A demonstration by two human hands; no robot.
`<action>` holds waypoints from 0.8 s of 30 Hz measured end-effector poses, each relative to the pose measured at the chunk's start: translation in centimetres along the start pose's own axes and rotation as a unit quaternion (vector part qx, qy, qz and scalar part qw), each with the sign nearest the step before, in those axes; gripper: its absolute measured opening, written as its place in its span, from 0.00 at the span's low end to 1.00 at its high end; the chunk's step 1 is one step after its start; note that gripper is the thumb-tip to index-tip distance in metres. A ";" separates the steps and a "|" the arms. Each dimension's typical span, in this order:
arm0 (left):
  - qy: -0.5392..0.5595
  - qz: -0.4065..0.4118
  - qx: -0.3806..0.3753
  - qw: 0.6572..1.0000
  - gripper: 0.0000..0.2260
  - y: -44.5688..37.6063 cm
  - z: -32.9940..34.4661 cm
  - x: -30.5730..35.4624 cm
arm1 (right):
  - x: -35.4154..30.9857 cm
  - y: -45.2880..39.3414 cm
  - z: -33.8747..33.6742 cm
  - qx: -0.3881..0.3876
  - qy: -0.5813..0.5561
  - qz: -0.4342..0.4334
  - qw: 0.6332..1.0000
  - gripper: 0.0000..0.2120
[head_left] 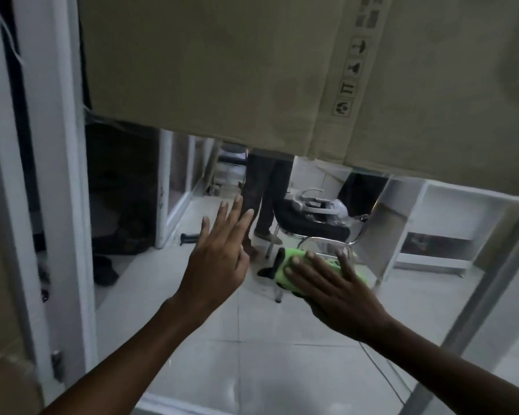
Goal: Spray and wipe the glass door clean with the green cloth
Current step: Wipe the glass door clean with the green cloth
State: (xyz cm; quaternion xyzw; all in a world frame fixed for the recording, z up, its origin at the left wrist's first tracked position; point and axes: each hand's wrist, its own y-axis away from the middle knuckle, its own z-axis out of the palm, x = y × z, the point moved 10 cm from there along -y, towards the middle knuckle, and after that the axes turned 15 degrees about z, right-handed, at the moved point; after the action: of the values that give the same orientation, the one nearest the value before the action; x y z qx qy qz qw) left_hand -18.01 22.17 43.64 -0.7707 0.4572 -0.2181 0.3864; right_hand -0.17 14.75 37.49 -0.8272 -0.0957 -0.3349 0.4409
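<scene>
Head view: left hand flat, fingers straight and spread, palm toward the glass door, holding nothing. Right hand lies with straight fingers over the green cloth, pressing it on the glass low and right of the left hand. Brown cardboard sheet covers the door's upper part. Through the glass: white tile floor, black chair, a person's legs. White door frame at left.
</scene>
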 end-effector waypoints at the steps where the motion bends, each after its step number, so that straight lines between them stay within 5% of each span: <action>1: 0.003 0.001 -0.006 1.000 0.28 0.4 0.3 -0.2 | 0.8 0.1 -0.3 0.009 0.000 0.014 1.000 0.37; 7: 0.023 -0.026 0.011 0.999 0.27 1.8 0.7 -0.4 | 3.5 -0.7 -2.0 0.049 -0.022 0.181 0.982 0.34; 9: 0.035 -0.048 0.012 0.998 0.28 3.5 1.2 -0.7 | 1.4 -0.6 -0.7 0.042 -0.030 0.166 0.985 0.32; 14: 0.074 -0.092 0.013 0.993 0.29 8.7 2.8 -1.3 | -8.8 6.5 5.5 0.000 0.124 -0.163 0.979 0.34; 16: 0.076 -0.143 0.020 0.987 0.30 12.5 3.0 -3.1 | -12.7 7.1 7.8 -0.002 0.225 -0.221 0.949 0.30; 18: 0.075 -0.196 0.022 0.977 0.31 15.9 2.9 -5.0 | -16.5 5.2 7.7 0.009 0.160 -0.275 0.948 0.40; 21: 0.088 -0.274 0.047 0.956 0.31 19.4 1.8 -8.3 | -19.2 -4.9 3.2 0.045 0.002 -0.206 0.977 0.39; 24: 0.086 -0.336 0.115 0.931 0.32 21.6 -1.2 -11.4 | -17.5 -16.5 -0.9 0.088 -0.076 -0.026 0.993 0.36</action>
State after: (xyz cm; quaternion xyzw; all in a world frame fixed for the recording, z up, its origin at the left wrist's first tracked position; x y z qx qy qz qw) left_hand -35.98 25.54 27.44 -0.8077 0.1747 -0.4519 0.3359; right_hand -21.38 26.19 37.66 -0.8057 -0.1799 -0.2725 0.4942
